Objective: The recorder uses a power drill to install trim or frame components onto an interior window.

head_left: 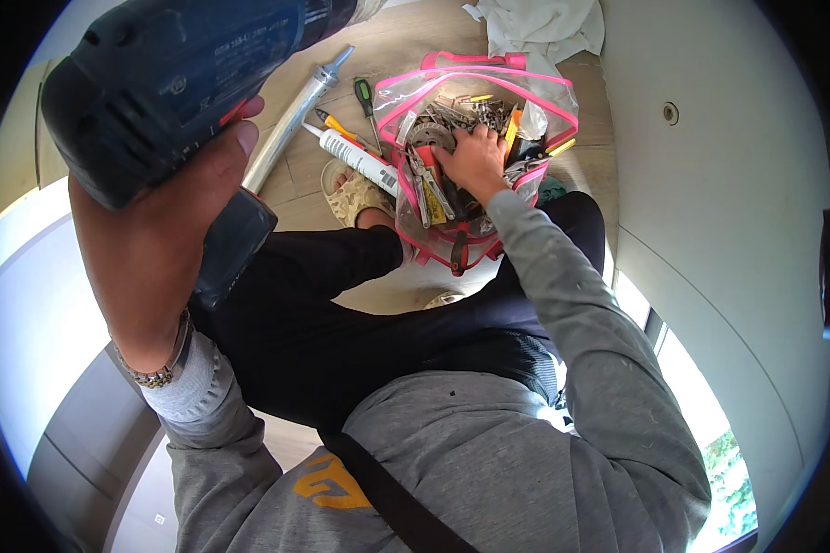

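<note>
My left hand (189, 170) is wrapped round the grip of a dark blue cordless drill (184, 74), raised close on the left. Its battery base (233, 244) shows below the hand. My right hand (476, 164) reaches into a clear plastic tool bag with pink edging (398, 92), thumb and fingers apart over the contents; its fingertips are partly hidden. Around this hand lie loose screws (456, 112), a round toothed disc (431, 135), locking pliers (424, 189) and several yellow-handled tools. A dark red-and-black handle (459, 251) sticks out at the bag's near side.
Left of the bag on the wood-look floor lie a silver caulking gun (290, 124), a white sealant tube (358, 158), a green-handled screwdriver (364, 97) and a yellow-and-black tool (335, 123). White cloth (544, 28) lies behind. A pale panel (710, 138) stands close on the right.
</note>
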Demonstrator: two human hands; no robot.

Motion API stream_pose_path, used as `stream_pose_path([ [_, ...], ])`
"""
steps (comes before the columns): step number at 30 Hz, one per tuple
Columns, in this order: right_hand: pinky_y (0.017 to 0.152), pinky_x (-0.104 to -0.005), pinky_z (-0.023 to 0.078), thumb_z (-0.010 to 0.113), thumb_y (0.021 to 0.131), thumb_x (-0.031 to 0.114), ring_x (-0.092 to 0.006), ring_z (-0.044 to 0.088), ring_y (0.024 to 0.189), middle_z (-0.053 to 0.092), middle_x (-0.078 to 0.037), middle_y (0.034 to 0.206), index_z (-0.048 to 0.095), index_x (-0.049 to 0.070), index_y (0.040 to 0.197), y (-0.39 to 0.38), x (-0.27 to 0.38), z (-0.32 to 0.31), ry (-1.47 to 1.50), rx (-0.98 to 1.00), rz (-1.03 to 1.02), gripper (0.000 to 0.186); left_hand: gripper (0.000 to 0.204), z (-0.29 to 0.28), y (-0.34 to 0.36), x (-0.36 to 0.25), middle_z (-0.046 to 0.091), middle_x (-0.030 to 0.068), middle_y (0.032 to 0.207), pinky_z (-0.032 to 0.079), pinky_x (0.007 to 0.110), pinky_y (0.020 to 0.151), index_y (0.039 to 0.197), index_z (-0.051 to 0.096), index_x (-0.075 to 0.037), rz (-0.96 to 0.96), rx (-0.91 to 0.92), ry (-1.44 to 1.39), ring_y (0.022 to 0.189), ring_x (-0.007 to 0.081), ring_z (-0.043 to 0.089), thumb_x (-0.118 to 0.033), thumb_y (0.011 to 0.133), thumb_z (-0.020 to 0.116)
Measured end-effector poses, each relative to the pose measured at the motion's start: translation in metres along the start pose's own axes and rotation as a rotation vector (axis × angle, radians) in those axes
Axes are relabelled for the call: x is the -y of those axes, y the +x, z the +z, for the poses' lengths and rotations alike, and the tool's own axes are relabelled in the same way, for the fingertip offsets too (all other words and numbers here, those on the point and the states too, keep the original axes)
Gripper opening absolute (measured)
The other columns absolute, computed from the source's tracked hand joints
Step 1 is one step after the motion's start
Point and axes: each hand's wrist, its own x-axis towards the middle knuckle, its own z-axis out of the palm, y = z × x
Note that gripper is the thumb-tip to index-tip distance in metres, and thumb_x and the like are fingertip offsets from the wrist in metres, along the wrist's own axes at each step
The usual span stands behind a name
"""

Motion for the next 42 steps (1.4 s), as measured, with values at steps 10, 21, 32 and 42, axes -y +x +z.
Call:
stream_pose_path([
  [10,0.101,-0.0524,0.040,0.069,0.081,0.041,-0.0305,0.054,0.122,0.064,-0.008,0.118,0.075,0.018,0.104,0.020,-0.019,-0.003,-0.069,-0.084,-0.034,0.033,0.026,-0.003,-0.004,0.002,0.077,0.0076,0.097,0.054,0.026,0.074,0.107,0.075,-0.002,0.011,-0.020,0.075,0.080,0.0122,0.070,-0.007,0.082,0.078],
  [21,0.097,-0.0446,0.050,0.074,0.075,0.029,-0.0366,0.061,0.111,0.066,-0.021,0.112,0.070,0.006,0.106,-0.001,-0.108,-0.057,0.080,-0.194,0.176,0.039,0.049,-0.009,-0.009,0.014,0.075,0.0104,0.103,0.048,0.022,0.061,0.133,0.060,-0.004,0.097,0.024,0.068,0.064,0.0090,0.059,-0.001,0.084,0.070],
  [32,0.113,-0.0633,0.028,0.070,0.081,0.060,-0.0430,0.032,0.143,0.042,-0.023,0.149,0.042,0.010,0.151,0.022,0.053,-0.026,-0.058,0.261,-0.041,0.090,0.061,-0.009,-0.007,0.009,0.075,0.0121,0.103,0.047,0.022,0.058,0.143,0.055,-0.010,0.069,0.046,0.086,0.067,0.0089,0.061,0.002,0.085,0.070],
  [42,0.106,-0.0761,0.027,0.074,0.074,0.058,-0.0452,0.026,0.146,0.039,-0.022,0.153,0.034,0.010,0.155,0.023,0.042,-0.010,0.022,0.364,-0.077,0.102,0.062,0.001,-0.012,-0.003,0.074,0.0131,0.103,0.048,0.024,0.061,0.142,0.055,-0.008,0.075,0.005,0.075,0.068,0.0102,0.062,0.004,0.083,0.070],
])
